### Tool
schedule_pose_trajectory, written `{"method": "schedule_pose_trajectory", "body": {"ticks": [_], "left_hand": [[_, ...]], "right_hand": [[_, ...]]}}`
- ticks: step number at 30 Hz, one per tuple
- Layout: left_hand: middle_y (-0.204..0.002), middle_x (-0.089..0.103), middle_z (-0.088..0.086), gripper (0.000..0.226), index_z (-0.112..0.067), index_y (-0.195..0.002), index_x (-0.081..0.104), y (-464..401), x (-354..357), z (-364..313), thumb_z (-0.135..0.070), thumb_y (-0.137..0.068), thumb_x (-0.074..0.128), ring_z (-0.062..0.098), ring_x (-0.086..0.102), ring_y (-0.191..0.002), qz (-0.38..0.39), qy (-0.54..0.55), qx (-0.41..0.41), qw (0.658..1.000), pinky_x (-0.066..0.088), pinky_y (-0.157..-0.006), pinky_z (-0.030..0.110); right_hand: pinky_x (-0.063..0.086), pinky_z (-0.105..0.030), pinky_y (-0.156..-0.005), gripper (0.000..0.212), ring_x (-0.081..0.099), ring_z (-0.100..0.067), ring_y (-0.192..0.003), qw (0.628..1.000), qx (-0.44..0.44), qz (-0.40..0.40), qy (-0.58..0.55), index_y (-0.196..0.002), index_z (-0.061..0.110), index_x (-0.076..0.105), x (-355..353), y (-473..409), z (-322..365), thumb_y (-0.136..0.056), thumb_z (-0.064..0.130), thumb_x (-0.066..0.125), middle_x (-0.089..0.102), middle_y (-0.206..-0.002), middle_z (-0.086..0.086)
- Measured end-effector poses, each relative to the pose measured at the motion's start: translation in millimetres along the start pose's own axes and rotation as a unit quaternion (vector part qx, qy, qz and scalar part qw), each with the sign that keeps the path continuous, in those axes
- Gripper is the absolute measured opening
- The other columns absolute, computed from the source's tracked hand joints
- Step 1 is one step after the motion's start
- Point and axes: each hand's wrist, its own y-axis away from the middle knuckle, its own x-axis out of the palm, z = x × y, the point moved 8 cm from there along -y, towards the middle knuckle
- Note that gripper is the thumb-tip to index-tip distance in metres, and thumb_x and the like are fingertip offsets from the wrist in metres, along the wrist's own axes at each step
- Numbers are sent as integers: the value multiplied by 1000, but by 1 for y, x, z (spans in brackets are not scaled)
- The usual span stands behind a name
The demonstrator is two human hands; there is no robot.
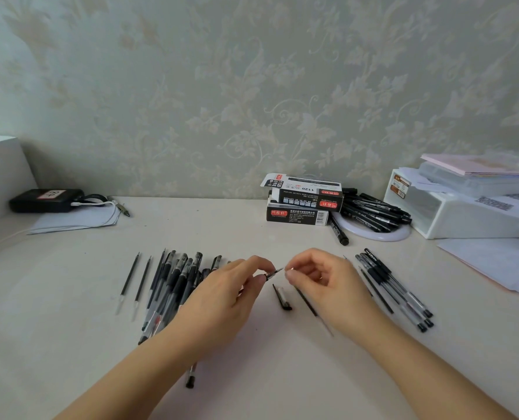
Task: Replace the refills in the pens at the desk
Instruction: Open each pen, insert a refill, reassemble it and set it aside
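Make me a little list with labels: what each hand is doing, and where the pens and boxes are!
left hand: pinches a slim black pen by its tip end
right hand: fingers curled, thumb and forefinger pinched by the pen's point
black pen cap: on the pale desk, under the hands
two loose black refills: far left
black gel pen pile: beside the left hand
two stacked cardboard pen boxes: by the wall
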Motion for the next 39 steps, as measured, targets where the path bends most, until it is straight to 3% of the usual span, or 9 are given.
{"method": "schedule_pose_trajectory", "body": {"ticks": [4,11,19,21,26,28,32,36,39], "left_hand": [[-81,49,-29,19,-40,-112,54,0,1,-2,-31,-101,42,-4,49,-71,4,2,5,1000,32,-61,11],[-75,50,-17,15,-37,-111,54,1,0,-6,-31,-99,47,-3,49,-63,6,12,12,1000,32,-57,12],[-86,52,-15,8,-29,-97,62,0,-6,-9,-34,-95,57,-2,50,-78,-7,-34,20,999,39,-63,15],[-88,52,-15,8,-30,-97,63,1,-8,-12,-34,-95,57,-1,50,-76,-17,-44,28,999,45,-64,21],[-85,50,-16,6,-31,-95,63,1,-9,-15,-35,-93,58,-5,50,-77,-30,-43,34,998,46,-63,22],[-84,50,-15,6,-31,-95,62,1,-9,-11,-35,-93,59,-6,50,-77,-33,-41,28,998,44,-62,21],[-82,50,-16,5,-32,-94,62,0,-10,-8,-36,-92,60,-1,50,-73,-43,-36,25,998,44,-60,23],[-83,48,-18,6,-34,-94,61,1,-7,-10,-38,-93,58,5,50,-72,-36,-33,36,998,46,-61,25],[-83,49,-16,6,-33,-94,62,1,-8,-9,-37,-93,58,3,51,-74,-39,-34,35,998,46,-62,25]], "right_hand": [[49,-12,-68,9,68,-3,-72,993,25,-8,-118,-90,13,71,-3,-1,-2,-86,4,70,75,-80,0],[56,-24,-80,13,70,-22,-84,993,11,55,-107,-89,17,73,10,2,0,-85,4,72,75,-84,-3],[54,-20,-76,9,68,-13,-78,992,11,74,-101,-88,14,75,10,2,-2,-82,8,76,75,-83,-5],[51,-17,-72,3,68,-11,-74,993,7,82,-86,-86,14,74,12,3,-1,-87,14,72,75,-78,-3],[49,-17,-67,39,63,-6,-64,997,-11,74,14,-74,14,70,13,6,4,-95,43,54,72,-69,2],[49,-21,-68,38,63,-7,-67,997,-17,73,27,-80,19,72,13,7,5,-91,50,53,72,-74,7],[52,-37,-74,7,63,-22,-77,996,-16,89,2,-86,26,70,15,5,3,-90,32,68,70,-80,7],[51,-48,-77,34,63,-31,-76,995,-17,97,-3,-74,15,67,17,7,5,-96,38,56,70,-72,-2],[54,-36,-75,37,64,-20,-73,996,-17,90,-3,-80,19,70,15,6,4,-90,51,55,72,-76,4]]}}
